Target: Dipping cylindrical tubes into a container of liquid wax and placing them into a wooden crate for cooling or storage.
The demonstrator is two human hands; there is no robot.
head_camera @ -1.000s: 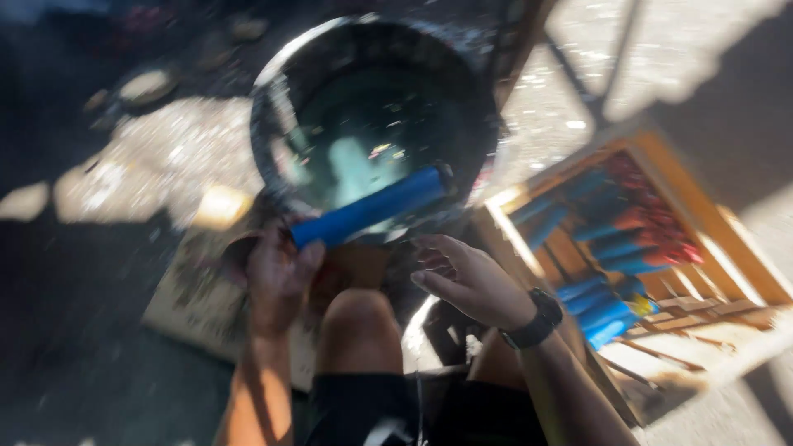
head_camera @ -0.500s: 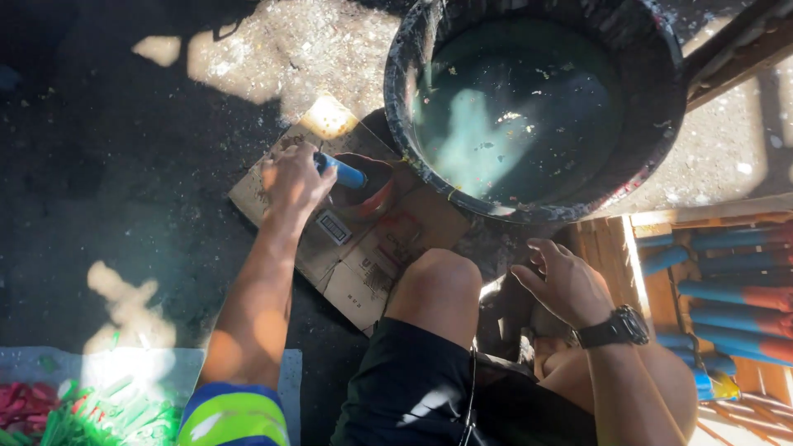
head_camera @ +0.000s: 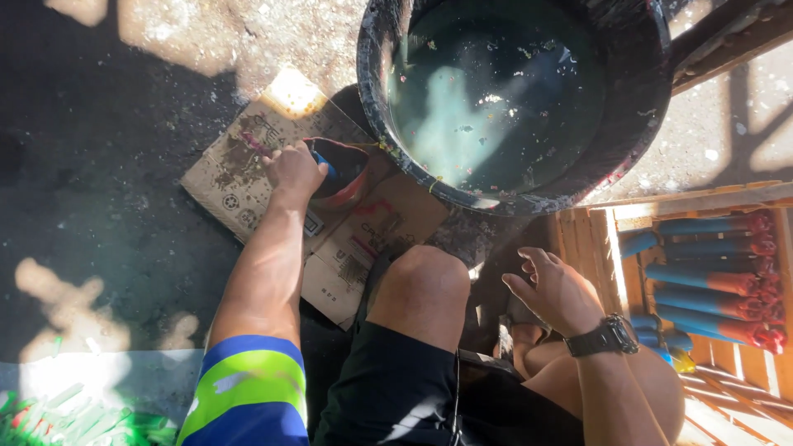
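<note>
Dusty ground in hard sun and shade, with a person sitting beside a big black tub (head_camera: 652, 124) of dark water.

On the flattened cardboard (head_camera: 239, 177) the left hand (head_camera: 293, 169) is closed around a blue stick (head_camera: 327, 168), its end inside a small red-stained bowl (head_camera: 347, 169) that sits just beside the tub rim. Open ground lies to the left of the cardboard. Near the raised knee, the right hand (head_camera: 557, 289) hangs empty with fingers loosely spread, close to the edge of a wooden crate (head_camera: 591, 239) holding blue and red tubes (head_camera: 702, 277).
</note>
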